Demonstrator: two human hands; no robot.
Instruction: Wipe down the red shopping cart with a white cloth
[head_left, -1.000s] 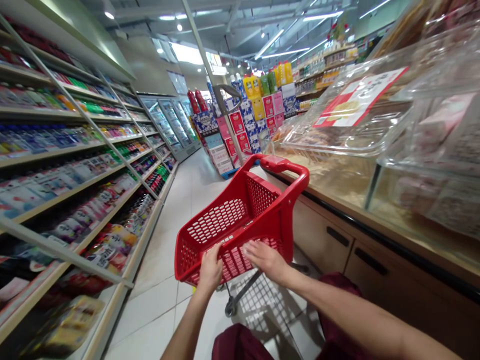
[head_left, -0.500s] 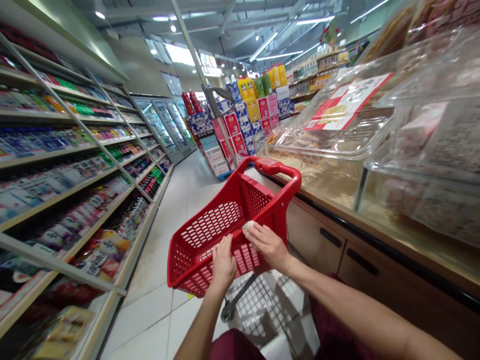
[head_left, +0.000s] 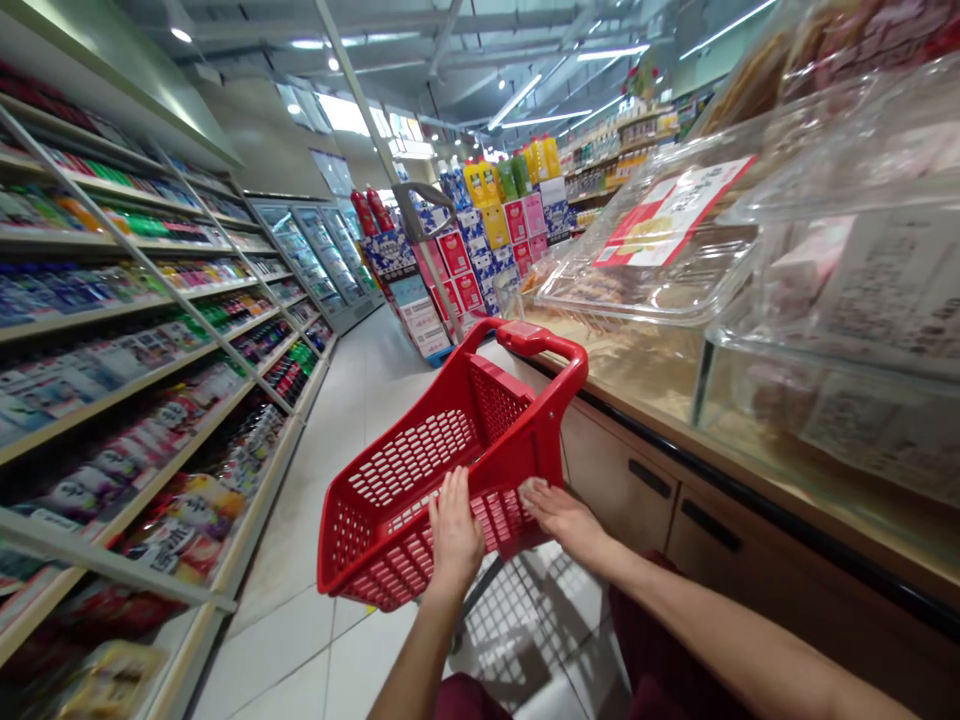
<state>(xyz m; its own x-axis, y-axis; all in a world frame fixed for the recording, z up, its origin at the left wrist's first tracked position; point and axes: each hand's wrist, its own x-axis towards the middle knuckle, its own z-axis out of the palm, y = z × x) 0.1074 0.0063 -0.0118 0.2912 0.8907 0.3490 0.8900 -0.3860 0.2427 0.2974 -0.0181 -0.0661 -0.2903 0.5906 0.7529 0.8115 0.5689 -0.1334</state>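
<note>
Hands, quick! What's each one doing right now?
Left hand: on the red cart; can't tell if it's gripping.
Right hand: holding a pale wad at the cart's side.

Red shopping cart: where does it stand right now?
In the head view, the cart stands below centre, left of the wooden counter, the left hand and right hand at its near side.

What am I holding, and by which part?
Your right hand holds a pale wad at its fingertips; which part is hidden. Your left hand is at the near rim of the cart; whether it grips cannot be told.
</note>
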